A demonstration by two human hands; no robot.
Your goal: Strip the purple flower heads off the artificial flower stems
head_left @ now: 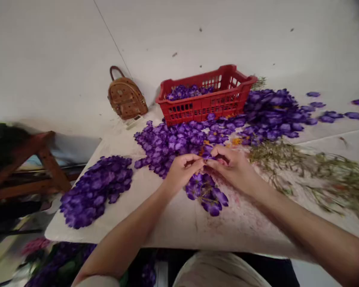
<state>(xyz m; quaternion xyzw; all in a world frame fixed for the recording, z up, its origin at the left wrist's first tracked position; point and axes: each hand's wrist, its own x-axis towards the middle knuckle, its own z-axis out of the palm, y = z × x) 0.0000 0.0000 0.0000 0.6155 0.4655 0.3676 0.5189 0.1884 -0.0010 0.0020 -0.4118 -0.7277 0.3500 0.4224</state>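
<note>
So both hands were pretty much meeting in the middle of the worktop (173, 227), fingertips nearly touching each other. The left hand (182, 170) and the right hand (231, 165) were each pinched shut on the top end of a purple flower sprig (206, 193), which trailed down toward the person and lay on the worktop just below the hands. Around them it was purple everywhere: a big loose heap of purple petals (179, 143) sat right behind the hands, touching or nearly touching the knuckles, and it ran on to the right into a taller mound of flowers (272, 111) beside a red plastic crate (206, 105). The crate sat at the far edge, against the wall, and had more purple blooms inside it. A separate pile of flowers (95, 189) lay well off to the left, near that edge of the worktop, apart from the rest. On the right, a messy spread of green stems (317, 175) lay just beside the right wrist and ran off toward the frame edge. A few stray petals (332, 115) were scattered further right. There were some small orange bits (236, 140) mixed in just behind the right hand. A little brown backpack (126, 95) leaned at the wall left of the crate, and a wooden frame (32, 163) stood off the worktop to the left, blurry.
</note>
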